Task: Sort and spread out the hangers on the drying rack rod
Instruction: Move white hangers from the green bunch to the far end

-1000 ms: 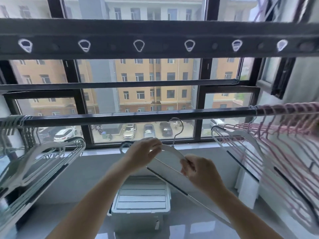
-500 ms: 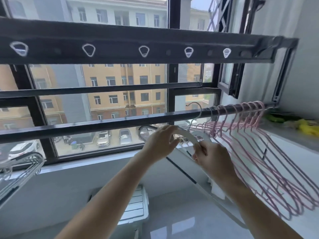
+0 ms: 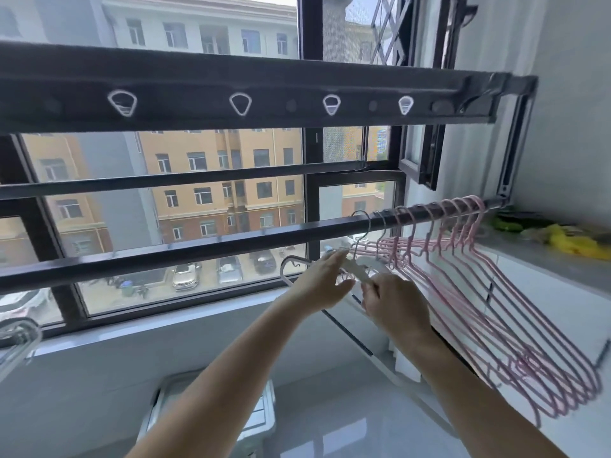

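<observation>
The left hand (image 3: pixel 325 283) and right hand (image 3: pixel 395 307) hold a white hanger (image 3: pixel 356 270) just under the dark rod (image 3: pixel 211 247), beside a bunch of pink hangers (image 3: pixel 472 233) hanging along the rod's right end.

We find the lower rod (image 3: pixel 165 256) bare from the left edge up to two grey hooks (image 3: pixel 363 223) above our hands, and a hand could pass over or under it along that stretch. Right of the hooks, the pink hangers (image 3: pixel 489 312) crowd the rod to its end bracket. Their bodies fan down and toward us, filling the space beneath. The white hanger (image 3: pixel 358 274), gripped by our left hand (image 3: pixel 325 285) and right hand (image 3: pixel 393 309), sits just left of that bunch, below the rod. The broad upper rail (image 3: pixel 264 94) caps the gap overhead. Pale hangers (image 3: pixel 16 338) close the far left edge.
</observation>
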Motion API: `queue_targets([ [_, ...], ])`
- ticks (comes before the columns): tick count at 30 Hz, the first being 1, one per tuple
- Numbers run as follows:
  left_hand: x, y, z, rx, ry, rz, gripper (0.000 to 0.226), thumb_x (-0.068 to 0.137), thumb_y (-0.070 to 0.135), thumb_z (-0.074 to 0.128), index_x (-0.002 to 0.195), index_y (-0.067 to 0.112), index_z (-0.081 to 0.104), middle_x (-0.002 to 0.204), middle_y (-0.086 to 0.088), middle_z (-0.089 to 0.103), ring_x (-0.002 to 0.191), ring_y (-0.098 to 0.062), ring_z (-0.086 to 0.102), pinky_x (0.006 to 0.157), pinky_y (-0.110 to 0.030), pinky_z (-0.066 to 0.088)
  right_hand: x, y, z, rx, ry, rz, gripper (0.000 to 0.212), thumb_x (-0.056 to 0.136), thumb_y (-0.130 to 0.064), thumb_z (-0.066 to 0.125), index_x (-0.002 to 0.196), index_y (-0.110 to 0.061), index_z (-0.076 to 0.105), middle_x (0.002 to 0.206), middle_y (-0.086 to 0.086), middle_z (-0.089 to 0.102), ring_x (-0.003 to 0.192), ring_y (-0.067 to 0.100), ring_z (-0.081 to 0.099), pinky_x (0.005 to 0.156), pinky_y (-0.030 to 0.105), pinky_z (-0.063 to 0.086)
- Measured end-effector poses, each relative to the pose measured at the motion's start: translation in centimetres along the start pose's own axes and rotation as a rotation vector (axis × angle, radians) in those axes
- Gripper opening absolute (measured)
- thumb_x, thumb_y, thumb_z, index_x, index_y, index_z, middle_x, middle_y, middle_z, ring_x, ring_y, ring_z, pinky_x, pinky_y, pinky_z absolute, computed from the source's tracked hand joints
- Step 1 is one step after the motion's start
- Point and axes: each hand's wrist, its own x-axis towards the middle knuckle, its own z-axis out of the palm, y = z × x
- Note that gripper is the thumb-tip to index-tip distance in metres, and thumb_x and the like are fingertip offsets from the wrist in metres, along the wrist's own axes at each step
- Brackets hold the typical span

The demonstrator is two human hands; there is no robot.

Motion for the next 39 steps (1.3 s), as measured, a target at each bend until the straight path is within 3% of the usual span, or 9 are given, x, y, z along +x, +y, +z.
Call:
queue_targets([
  [8,-1.3,-1.2,0.4,-0.099,-0.058,-0.039,0.065,0.090,0.032,0.051,0.145,0.023,0.017,0.150,0.000,0.025,0.130,-0.016,0.036,0.107,-0.030,0.029,-0.5,-0.1,0.1,-0.019,0.050,-0.045,0.016,0.090,-0.025,0.053,0.088,-0.014,0.063,0.076,0.003,0.071,0.058,0.017,0.055,0.047,0.022,0.033],
  [12,-3.4,-1.8,-0.4,-0.101,-0.042,-0.038,0.064,0.090,0.032,0.052,0.144,0.024,0.017,0.151,0.002,0.023,0.133,-0.015,0.033,0.107,-0.028,0.027,-1.0,-0.8,-0.3,0.105,0.171,-0.081,0.029,0.088,-0.023,0.054,0.112,-0.008,0.060,0.104,0.010,0.067,0.090,0.024,0.062,0.071,0.026,0.045],
  [15,-5.5,-2.4,-1.6,-0.068,-0.026,-0.050,0.062,0.091,0.034,0.051,0.143,0.024,0.019,0.151,0.002,0.023,0.135,-0.015,0.028,0.109,-0.028,0.024,-1.7,-2.6,0.0,0.128,0.257,-0.178,0.034,0.087,-0.030,0.049,0.111,-0.008,0.058,0.106,0.012,0.063,0.098,0.027,0.057,0.077,0.031,0.045],
  [17,-7.2,-2.7,-2.8,-0.068,0.011,-0.064,0.062,0.090,0.034,0.051,0.143,0.023,0.021,0.149,0.001,0.026,0.134,-0.014,0.029,0.109,-0.027,0.024,-2.3,-4.3,0.8,0.161,0.244,-0.249,0.034,0.085,-0.033,0.045,0.106,-0.010,0.059,0.101,0.010,0.063,0.095,0.027,0.057,0.077,0.031,0.045],
  [22,-12.2,-4.9,-7.6,-0.012,0.162,-0.156,0.056,0.091,0.031,0.052,0.141,0.019,0.029,0.145,-0.002,0.035,0.131,-0.014,0.034,0.104,-0.020,0.023,-4.0,-9.5,4.0,0.293,0.095,-0.317,0.028,0.083,-0.020,0.062,0.110,-0.012,0.062,0.111,0.008,0.064,0.106,0.027,0.057,0.087,0.035,0.046],
  [25,-16.0,-6.7,-11.2,0.033,0.230,-0.277,0.052,0.091,0.032,0.051,0.138,0.022,0.033,0.142,0.000,0.039,0.128,-0.013,0.037,0.105,-0.025,0.028,-5.0,-13.0,5.7,0.337,-0.008,-0.351,0.028,0.084,-0.022,0.061,0.111,-0.014,0.061,0.112,0.007,0.062,0.106,0.027,0.057,0.083,0.035,0.046],
  [28,-19.9,-9.0,-14.5,0.119,0.369,-0.425,0.041,0.090,0.031,0.052,0.129,0.022,0.045,0.130,-0.001,0.051,0.110,-0.011,0.052,0.094,-0.023,0.038,-6.0,-16.0,7.0,0.388,-0.064,-0.414,0.028,0.084,-0.023,0.061,0.110,-0.015,0.061,0.109,0.006,0.063,0.102,0.026,0.058,0.077,0.035,0.048],
  [33,-26.7,-13.0,-19.4,0.673,0.751,-0.709,0.016,0.087,0.020,0.053,0.096,0.012,0.063,0.091,-0.007,0.063,0.084,-0.023,0.059,0.068,-0.030,0.047,-8.0,-20.5,9.0,0.497,-0.153,-0.491,0.028,0.083,-0.024,0.062,0.109,-0.016,0.061,0.109,0.004,0.064,0.102,0.025,0.059,0.078,0.038,0.050],
  [39,-32.6,-16.0,-21.1,0.905,0.565,-1.048,0.026,0.081,0.014,0.061,0.103,0.005,0.051,0.100,-0.014,0.058,0.090,-0.026,0.056,0.070,-0.032,0.051,-10.0,-24.0,10.1,0.590,-0.232,-0.555,0.025,0.084,-0.028,0.059,0.108,-0.020,0.059,0.109,-0.001,0.063,0.097,0.019,0.060,0.079,0.040,0.052],
])
